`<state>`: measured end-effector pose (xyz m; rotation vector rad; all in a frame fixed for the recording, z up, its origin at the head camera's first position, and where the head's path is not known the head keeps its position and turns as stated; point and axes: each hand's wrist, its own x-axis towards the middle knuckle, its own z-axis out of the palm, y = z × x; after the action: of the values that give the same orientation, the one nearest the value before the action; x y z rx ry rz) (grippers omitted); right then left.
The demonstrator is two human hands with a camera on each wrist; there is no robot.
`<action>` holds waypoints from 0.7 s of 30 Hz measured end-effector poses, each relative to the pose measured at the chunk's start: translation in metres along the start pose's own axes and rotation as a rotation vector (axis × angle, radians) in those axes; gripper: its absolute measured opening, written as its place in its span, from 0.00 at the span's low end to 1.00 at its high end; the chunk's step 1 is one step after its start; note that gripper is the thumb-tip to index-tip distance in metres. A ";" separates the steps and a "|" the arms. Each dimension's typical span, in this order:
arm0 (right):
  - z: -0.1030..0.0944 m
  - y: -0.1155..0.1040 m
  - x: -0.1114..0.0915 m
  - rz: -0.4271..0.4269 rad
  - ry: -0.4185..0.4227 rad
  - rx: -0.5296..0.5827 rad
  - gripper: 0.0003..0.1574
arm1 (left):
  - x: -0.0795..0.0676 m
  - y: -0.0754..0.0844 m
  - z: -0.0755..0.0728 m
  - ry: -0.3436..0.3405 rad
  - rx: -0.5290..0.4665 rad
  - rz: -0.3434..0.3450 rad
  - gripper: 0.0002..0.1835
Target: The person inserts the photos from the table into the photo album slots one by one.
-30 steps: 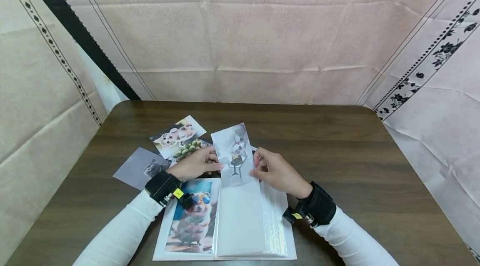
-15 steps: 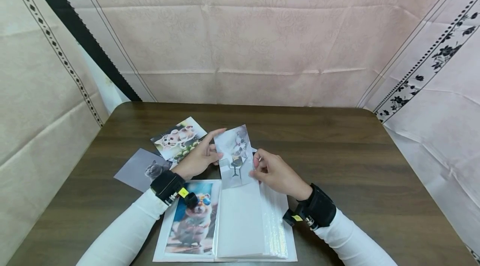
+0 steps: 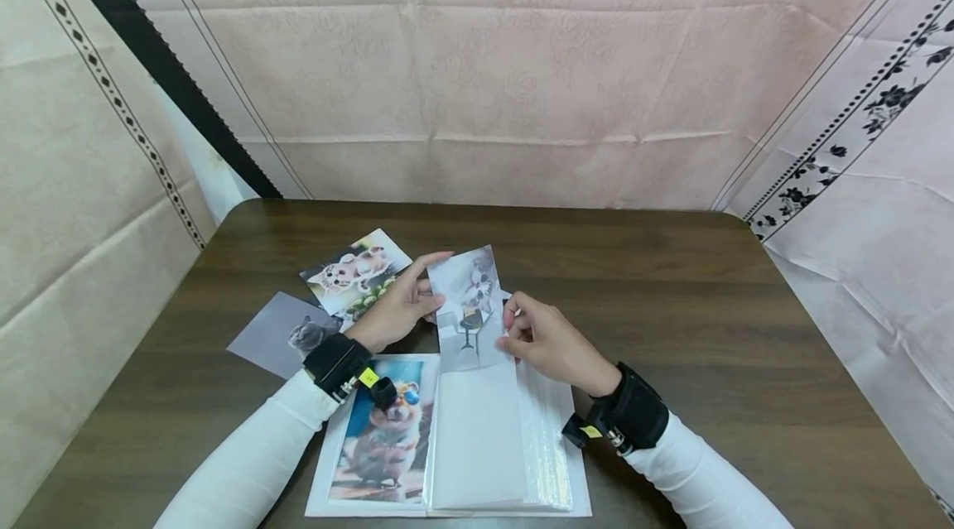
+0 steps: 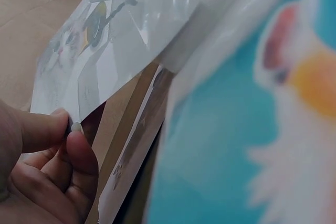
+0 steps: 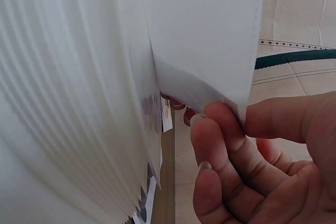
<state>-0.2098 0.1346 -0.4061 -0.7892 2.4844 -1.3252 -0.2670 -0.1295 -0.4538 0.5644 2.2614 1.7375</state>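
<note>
A photo album (image 3: 477,446) lies spread before me, with an animal-in-sunglasses picture (image 3: 383,450) on its left page. A small pale photo (image 3: 468,297) showing a white cat and a wine glass stands over the top of the right-hand sleeve (image 3: 477,430). My left hand (image 3: 398,310) pinches the photo's left edge between thumb and finger, as the left wrist view shows. With thumb and fingertips my right hand (image 3: 542,343) pinches the upper right corner of the sleeve (image 5: 210,40). How far the photo's lower end sits inside the sleeve I cannot tell.
Loose photos lie behind and left of the album: a pink-toned animal photo (image 3: 354,268) and a grey one with a cat (image 3: 276,334). The brown wooden table (image 3: 671,289) extends to both sides. Pale patterned cloth (image 3: 477,82) hangs behind it.
My left hand has moved up along the photo's left edge and extended its index finger. The photo has shifted slightly right. My right hand has stayed in place.
</note>
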 end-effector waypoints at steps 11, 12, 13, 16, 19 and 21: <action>0.000 -0.001 0.000 0.016 -0.021 0.018 0.13 | 0.000 0.002 0.001 0.034 -0.009 -0.012 0.31; 0.001 -0.001 0.000 0.021 -0.019 0.018 0.13 | 0.000 0.002 0.001 0.035 -0.012 -0.015 0.31; 0.001 0.000 0.001 0.021 -0.017 0.017 0.13 | 0.000 0.003 0.001 0.036 -0.010 -0.017 0.31; 0.001 0.000 0.001 0.022 -0.011 0.015 0.12 | 0.000 0.003 0.000 0.031 -0.013 -0.018 0.30; 0.002 0.001 0.001 0.023 -0.002 0.013 0.12 | 0.000 0.002 0.000 0.024 -0.005 -0.029 0.30; 0.002 0.001 0.002 0.022 0.002 0.012 0.11 | 0.000 0.002 0.001 0.022 0.007 -0.038 0.30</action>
<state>-0.2104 0.1325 -0.4081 -0.7556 2.4775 -1.3324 -0.2662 -0.1283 -0.4520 0.5023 2.2785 1.7273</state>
